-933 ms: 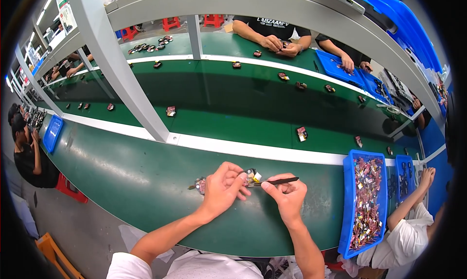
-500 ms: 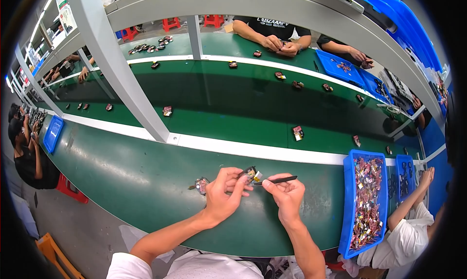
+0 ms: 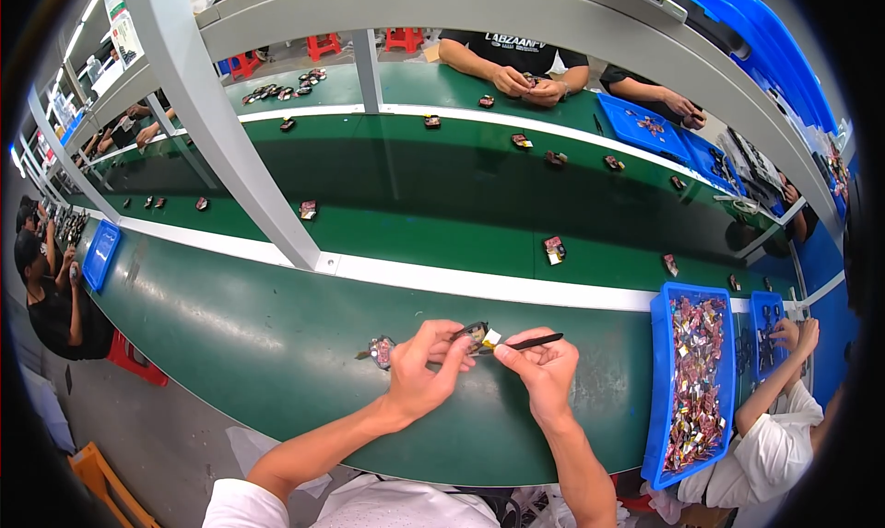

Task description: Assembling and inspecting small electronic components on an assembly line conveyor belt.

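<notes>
My left hand (image 3: 426, 367) is closed on a small electronic assembly (image 3: 476, 336), with a black shell and a yellow-and-white piece at its right side. In my right hand (image 3: 546, 371) is a slim black tweezers-like tool (image 3: 536, 341), pinched between thumb and fingers. Its back end points up to the right; its tip meets the assembly or lies just beside it, mostly hidden by my fingers. Another small assembly (image 3: 382, 351) lies on the green worktop, just left of my left hand.
A blue bin (image 3: 656, 394) heaped with small reddish parts stands to my right. Behind the white rail (image 3: 442, 282), a green conveyor belt (image 3: 415, 224) carries several scattered assemblies. A grey post (image 3: 230, 132) rises ahead on the left. People sit across and at both sides.
The assemblies on the belt have shifted slightly left. The piece in my left hand has tilted a little, its white part turned. Both hands stay nearly in place, keeping their grips.
</notes>
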The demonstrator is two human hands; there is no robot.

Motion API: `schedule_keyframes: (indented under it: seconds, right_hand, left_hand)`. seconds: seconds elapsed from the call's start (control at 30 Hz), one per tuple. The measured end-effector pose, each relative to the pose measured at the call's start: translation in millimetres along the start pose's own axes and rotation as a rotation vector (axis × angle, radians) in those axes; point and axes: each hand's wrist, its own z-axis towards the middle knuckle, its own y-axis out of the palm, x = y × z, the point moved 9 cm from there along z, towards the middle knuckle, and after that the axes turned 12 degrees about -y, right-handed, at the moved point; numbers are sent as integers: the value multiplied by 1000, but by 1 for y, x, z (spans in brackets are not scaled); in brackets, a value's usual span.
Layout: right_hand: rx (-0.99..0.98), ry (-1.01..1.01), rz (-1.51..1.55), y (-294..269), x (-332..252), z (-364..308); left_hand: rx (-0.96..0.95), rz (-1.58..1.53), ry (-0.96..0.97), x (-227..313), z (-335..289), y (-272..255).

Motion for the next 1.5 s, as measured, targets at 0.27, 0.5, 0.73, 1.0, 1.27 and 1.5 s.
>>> schedule_keyframes:
  seconds: [0.27,0.5,0.73,1.0,1.27,1.5]
  right_hand:
    - [-183,-151,-427,7,-19,1]
    - [-81,-205,-337,-2,-26,2]
    - [-88,-267,-444,4,-27,-1]
    - [-137,-359,-565,9,-34,-2]
    - [-164,-454,-614,16,-40,-4]
    - [-174,-509,-626,16,-41,-5]
  left_hand:
    - [-123,-47,-202,-11,10,1]
    - [-32,-81,-211,-11,12,-6]
    - [-40,-69,-203,-13,9,-4]
    - [-61,-44,-198,-13,10,-3]
    - [-56,8,-235,-17,11,-2]
    - [-66,14,-255,-19,11,-1]
